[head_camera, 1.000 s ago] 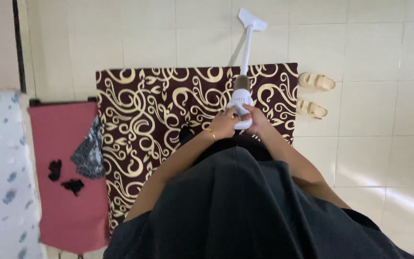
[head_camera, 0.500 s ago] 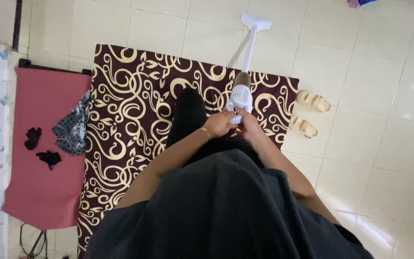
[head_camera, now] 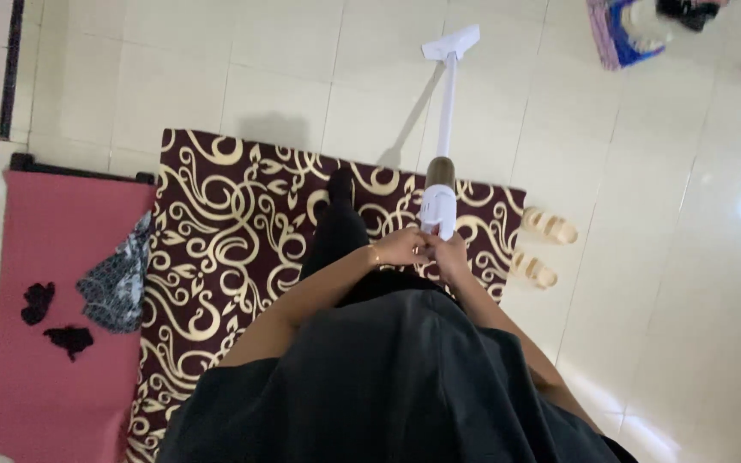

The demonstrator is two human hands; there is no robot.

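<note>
floor (head_camera: pixel 285 77): pale tiles, bare at the top of the view, where the vacuum's head rests.
rug (head_camera: pixel 242 223): dark brown with cream scrolls, under the person; a red mat (head_camera: pixel 53 283) lies just beside it on the left.
vacuum (head_camera: pixel 439 201): white stick type, its body above the rug's far edge and its tube running away from the person to the flat head (head_camera: pixel 451 43) on the tiles.
long axis: almost straight ahead from the grip, head at the far end.
right hand (head_camera: pixel 449 254): closed round the lower handle.
left hand (head_camera: pixel 400 246): closed against the handle, touching the right hand; both equally near.
sandals (head_camera: pixel 540 249): a pair just right of the rug.
hidden: the handle itself, covered by the fingers; the dark dress blocks the floor below.
</note>
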